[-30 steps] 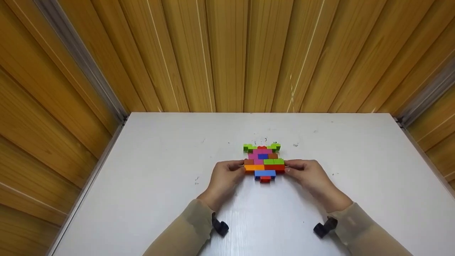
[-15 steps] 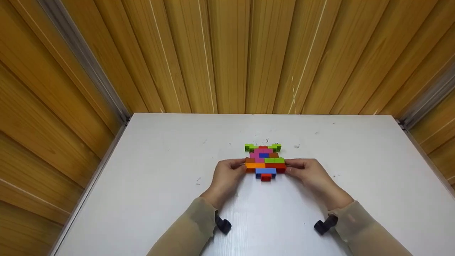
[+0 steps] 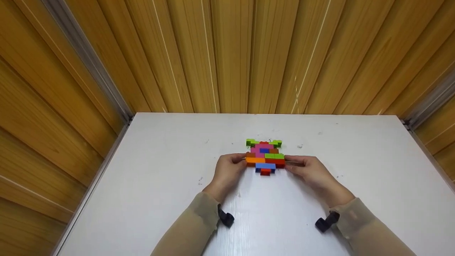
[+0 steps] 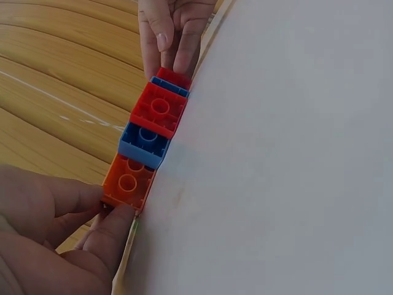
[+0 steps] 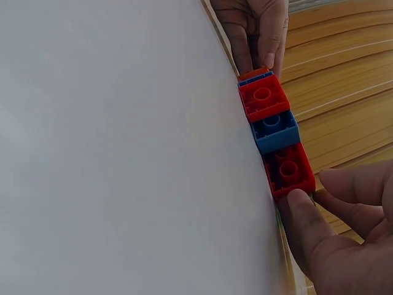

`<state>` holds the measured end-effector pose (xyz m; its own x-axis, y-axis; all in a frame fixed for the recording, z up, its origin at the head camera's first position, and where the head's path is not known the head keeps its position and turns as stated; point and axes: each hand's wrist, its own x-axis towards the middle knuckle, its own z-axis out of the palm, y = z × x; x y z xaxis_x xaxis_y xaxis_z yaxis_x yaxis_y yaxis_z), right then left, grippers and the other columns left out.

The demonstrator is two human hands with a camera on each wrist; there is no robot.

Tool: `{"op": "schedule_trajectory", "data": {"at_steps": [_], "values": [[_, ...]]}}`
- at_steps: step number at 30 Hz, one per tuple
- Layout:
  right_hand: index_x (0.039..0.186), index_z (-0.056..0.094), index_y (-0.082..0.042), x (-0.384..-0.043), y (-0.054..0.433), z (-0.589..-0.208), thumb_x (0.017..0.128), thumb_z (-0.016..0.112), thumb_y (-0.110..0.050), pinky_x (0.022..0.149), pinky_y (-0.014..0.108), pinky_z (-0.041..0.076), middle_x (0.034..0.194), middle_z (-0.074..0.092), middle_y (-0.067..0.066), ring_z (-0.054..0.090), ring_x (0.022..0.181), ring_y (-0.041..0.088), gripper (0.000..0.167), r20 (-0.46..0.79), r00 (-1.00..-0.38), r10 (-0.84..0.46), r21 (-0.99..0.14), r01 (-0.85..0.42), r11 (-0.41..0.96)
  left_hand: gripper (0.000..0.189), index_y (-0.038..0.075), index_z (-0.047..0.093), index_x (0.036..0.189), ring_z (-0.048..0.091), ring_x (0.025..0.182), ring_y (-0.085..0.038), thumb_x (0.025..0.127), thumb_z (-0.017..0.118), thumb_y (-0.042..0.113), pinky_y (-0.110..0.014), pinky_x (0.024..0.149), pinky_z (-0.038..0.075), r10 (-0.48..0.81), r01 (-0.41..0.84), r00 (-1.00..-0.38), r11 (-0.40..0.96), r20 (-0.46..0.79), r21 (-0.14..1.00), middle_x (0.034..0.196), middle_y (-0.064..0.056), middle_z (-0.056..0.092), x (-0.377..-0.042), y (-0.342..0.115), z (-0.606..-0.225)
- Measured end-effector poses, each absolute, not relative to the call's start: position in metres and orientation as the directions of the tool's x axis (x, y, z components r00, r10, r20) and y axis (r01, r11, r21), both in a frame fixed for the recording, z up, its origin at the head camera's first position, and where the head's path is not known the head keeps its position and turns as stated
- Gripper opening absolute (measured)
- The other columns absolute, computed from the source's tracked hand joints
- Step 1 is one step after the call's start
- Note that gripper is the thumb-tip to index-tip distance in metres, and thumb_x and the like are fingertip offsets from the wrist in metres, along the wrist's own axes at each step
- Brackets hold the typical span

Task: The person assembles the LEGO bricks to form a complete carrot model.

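A toy brick figure [image 3: 259,155], built of pink, blue, brown, orange, green and red bricks, lies flat at the middle of the white table. Light green bricks stick out at its far corners; a light blue brick [image 3: 265,166] and a small red one [image 3: 265,172] jut out at the near end. My left hand [image 3: 227,172] pinches the end of the orange brick [image 4: 128,182] between thumb and fingers. On the opposite side, my right hand [image 3: 312,174] pinches the red brick [image 5: 288,172]. Hollow undersides of the near bricks face both wrist cameras.
The white table [image 3: 160,149] spreads out around the figure, with small dark marks [image 3: 299,146] on its surface. Wood-patterned panels [image 3: 231,57] stand behind it and at both sides. A black camera mount [image 3: 227,218] sits on each wrist.
Both hands have slid the brick figure slightly away from me and a little to the left over the table. Their grip on its two sides stays the same.
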<state>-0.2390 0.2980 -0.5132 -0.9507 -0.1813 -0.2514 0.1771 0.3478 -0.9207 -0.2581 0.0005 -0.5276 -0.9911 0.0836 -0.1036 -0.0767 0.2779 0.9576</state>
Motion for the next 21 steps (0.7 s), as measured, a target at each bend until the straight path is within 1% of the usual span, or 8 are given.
{"op": "schedule_trajectory", "data": {"at_steps": [4,7,10,13,16,17,19,21], "values": [[0.163,0.058,-0.004,-0.24,0.299,-0.515,0.111,0.072,-0.021,0.11,0.014,0.054,0.171,0.056,0.021,0.043,0.166,0.04,0.056,-0.244,-0.953,-0.178,-0.915,0.166,0.368,0.028,0.011,0.083,0.134,0.07,0.14,-0.03,0.109,0.072,0.011,-0.049,0.126,0.053,0.074,-0.118,-0.987,0.273,-0.143,0.955,0.134,-0.006,0.083,-0.256,0.0,-0.528],[0.16,0.062,-0.004,-0.245,0.297,-0.516,0.111,0.073,-0.021,0.111,0.018,0.056,0.169,0.058,0.022,0.047,0.163,0.039,0.053,-0.24,-0.959,-0.147,-0.903,0.166,0.395,0.028,0.012,0.083,0.134,0.07,0.139,-0.029,0.109,0.072,0.012,-0.048,0.124,0.055,0.068,-0.142,-0.984,0.266,-0.166,0.953,0.134,-0.005,0.082,-0.258,0.001,-0.529],[0.155,0.067,-0.004,-0.252,0.295,-0.517,0.11,0.074,-0.021,0.122,0.033,0.055,0.165,0.061,0.024,0.05,0.16,0.041,0.049,-0.226,-0.968,-0.111,-0.883,0.156,0.443,0.027,0.011,0.084,0.133,0.071,0.136,-0.028,0.108,0.074,0.012,-0.047,0.122,0.056,0.072,-0.134,-0.985,0.264,-0.159,0.955,0.132,-0.006,0.083,-0.262,0.002,-0.531],[0.151,0.07,-0.003,-0.259,0.293,-0.519,0.109,0.074,-0.019,0.133,0.053,0.044,0.161,0.065,0.024,0.05,0.16,0.043,0.045,-0.216,-0.973,-0.086,-0.861,0.148,0.487,0.026,0.008,0.084,0.131,0.073,0.129,-0.026,0.107,0.075,0.011,-0.044,0.118,0.059,0.083,-0.117,-0.986,0.281,-0.145,0.953,0.129,-0.008,0.084,-0.266,0.001,-0.533],[0.148,0.073,-0.003,-0.264,0.292,-0.519,0.109,0.074,-0.019,0.134,0.063,0.037,0.157,0.067,0.025,0.05,0.158,0.046,0.042,-0.207,-0.974,-0.092,-0.832,0.126,0.54,0.027,0.005,0.083,0.132,0.074,0.122,-0.023,0.106,0.076,0.01,-0.041,0.112,0.062,0.092,-0.122,-0.983,0.304,-0.157,0.945,0.128,-0.01,0.083,-0.269,-0.002,-0.535],[0.148,0.073,-0.003,-0.265,0.292,-0.518,0.109,0.074,-0.019,0.134,0.062,0.039,0.157,0.068,0.024,0.052,0.156,0.045,0.042,-0.207,-0.973,-0.101,-0.826,0.118,0.552,0.028,0.004,0.082,0.132,0.074,0.12,-0.023,0.106,0.077,0.011,-0.04,0.111,0.063,0.092,-0.136,-0.981,0.311,-0.173,0.941,0.128,-0.01,0.083,-0.27,-0.003,-0.534],[0.148,0.072,-0.001,-0.267,0.294,-0.515,0.108,0.075,-0.019,0.127,0.058,0.049,0.155,0.069,0.025,0.059,0.15,0.044,0.043,-0.198,-0.971,-0.131,-0.815,0.089,0.573,0.032,0.005,0.081,0.136,0.074,0.118,-0.021,0.106,0.078,0.015,-0.039,0.11,0.064,0.091,-0.179,-0.972,0.319,-0.218,0.931,0.131,-0.01,0.081,-0.273,-0.008,-0.53],[0.148,0.071,0.0,-0.268,0.3,-0.508,0.109,0.075,-0.021,0.115,0.047,0.061,0.153,0.07,0.025,0.066,0.141,0.041,0.044,-0.19,-0.969,-0.156,-0.797,0.06,0.601,0.038,0.007,0.078,0.141,0.074,0.118,-0.022,0.106,0.08,0.021,-0.039,0.112,0.063,0.091,-0.222,-0.96,0.324,-0.264,0.92,0.136,-0.01,0.079,-0.277,-0.015,-0.525]]}}
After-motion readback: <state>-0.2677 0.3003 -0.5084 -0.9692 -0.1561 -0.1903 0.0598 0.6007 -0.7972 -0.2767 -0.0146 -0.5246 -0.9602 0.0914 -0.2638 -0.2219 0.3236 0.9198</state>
